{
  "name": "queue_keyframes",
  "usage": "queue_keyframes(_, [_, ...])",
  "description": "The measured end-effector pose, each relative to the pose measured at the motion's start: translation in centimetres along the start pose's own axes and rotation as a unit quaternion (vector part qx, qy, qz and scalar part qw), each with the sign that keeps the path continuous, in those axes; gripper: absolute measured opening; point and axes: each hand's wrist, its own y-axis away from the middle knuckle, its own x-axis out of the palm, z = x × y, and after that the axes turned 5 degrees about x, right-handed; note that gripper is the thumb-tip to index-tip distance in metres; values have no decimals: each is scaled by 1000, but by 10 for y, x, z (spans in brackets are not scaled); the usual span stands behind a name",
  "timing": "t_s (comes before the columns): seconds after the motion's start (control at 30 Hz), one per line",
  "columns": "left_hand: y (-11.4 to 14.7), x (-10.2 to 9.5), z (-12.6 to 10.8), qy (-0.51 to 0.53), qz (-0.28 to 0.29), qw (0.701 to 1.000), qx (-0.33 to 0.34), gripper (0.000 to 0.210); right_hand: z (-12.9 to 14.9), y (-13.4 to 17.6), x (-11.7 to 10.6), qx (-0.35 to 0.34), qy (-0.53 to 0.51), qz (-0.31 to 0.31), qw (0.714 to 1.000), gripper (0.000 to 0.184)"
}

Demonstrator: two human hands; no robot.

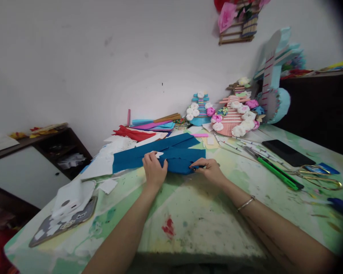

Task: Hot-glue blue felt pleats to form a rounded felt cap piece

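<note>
Dark blue crepe paper (177, 158) lies partly folded in front of me, its front edge curled up between my hands. My left hand (154, 169) is closed at the left end of this piece, fingers curled over it and thumb against the edge. A small white paper piece (159, 154) shows at its fingertips. My right hand (210, 170) pinches the paper's right front edge between thumb and fingers. Behind lies a longer blue strip (137, 154), stretching left and away from me. What is under the fingers is partly hidden.
To the right lie a green cutter (280, 173), gold-handled scissors (317, 173) and a black phone (288, 152). A grey board (82, 219) with white scraps is at left. Coloured paper (153, 125) and flower-decorated models (200, 114) stand along the wall.
</note>
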Motion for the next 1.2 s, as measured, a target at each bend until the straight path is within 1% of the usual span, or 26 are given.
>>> queue_keyframes(0.03, [4, 1, -4, -26, 12, 995, 92, 27, 2, 0, 0, 3, 2, 12, 1000, 13])
queue_keyframes(0.07, [9, 2, -7, -50, 41, 979, 191, 22, 4, 1, 0, 6, 4, 24, 1000, 13])
queue_keyframes(0.1, [15, 5, -10, -71, 84, 953, 283, 20, 5, 1, 0, 8, 6, 35, 999, 13])
queue_keyframes(0.13, [20, 8, -13, -90, 132, 922, 353, 21, 6, 1, 0, 10, 8, 46, 999, 13])
queue_keyframes(0.17, [25, 12, -14, -107, 178, 896, 392, 23, 7, 1, -1, 12, 9, 55, 998, 13])
queue_keyframes(0.2, [30, 16, -15, -126, 211, 878, 410, 24, 8, 2, -2, 15, 11, 65, 998, 13])
queue_keyframes(0.23, [33, 20, -15, -146, 232, 869, 412, 22, 9, 2, -3, 18, 12, 76, 997, 12])
queue_keyframes(0.27, [35, 23, -14, -159, 243, 866, 406, 17, 10, 2, -4, 21, 14, 87, 996, 12])
queue_keyframes(0.3, [37, 25, -13, -163, 250, 869, 396, 12, 10, 2, -5, 23, 15, 100, 995, 11])
queue_keyframes(0.37, [38, 27, -11, -134, 259, 885, 364, 7, 12, 2, -8, 25, 17, 128, 991, 10])
queue_keyframes(0.43, [38, 27, -11, -87, 266, 904, 325, 8, 15, 1, -11, 23, 18, 156, 987, 9])
queue_keyframes(0.5, [38, 27, -11, -55, 271, 916, 292, 11, 16, 1, -12, 18, 20, 185, 982, 9])
queue_keyframes(0.57, [38, 27, -12, -45, 283, 916, 279, 12, 16, 1, -13, 13, 24, 214, 976, 10])
queue_keyframes(0.7, [40, 29, -13, -44, 323, 907, 264, 16, 11, 1, -13, 10, 42, 265, 963, 11])
queue_keyframes(0.77, [39, 28, -13, -42, 341, 904, 254, 15, 8, 0, -16, 15, 56, 268, 962, 13])
queue_keyframes(0.9, [33, 22, -12, -33, 359, 903, 234, 12, 7, -3, -31, 14, 83, 230, 970, 21])
queue_keyframes(0.97, [30, 20, -10, -33, 365, 902, 228, 11, 9, -4, -36, 3, 98, 224, 970, 21])
queue_keyframes(1.03, [29, 19, -8, -39, 370, 901, 225, 11, 11, -2, -35, -12, 118, 234, 965, 21])
queue_keyframes(1.13, [29, 19, -7, -53, 369, 901, 224, 10, 12, 1, -25, -37, 154, 249, 956, 24])
queue_keyframes(1.2, [30, 19, -7, -62, 368, 899, 228, 10, 10, 2, -19, -49, 171, 249, 952, 19])
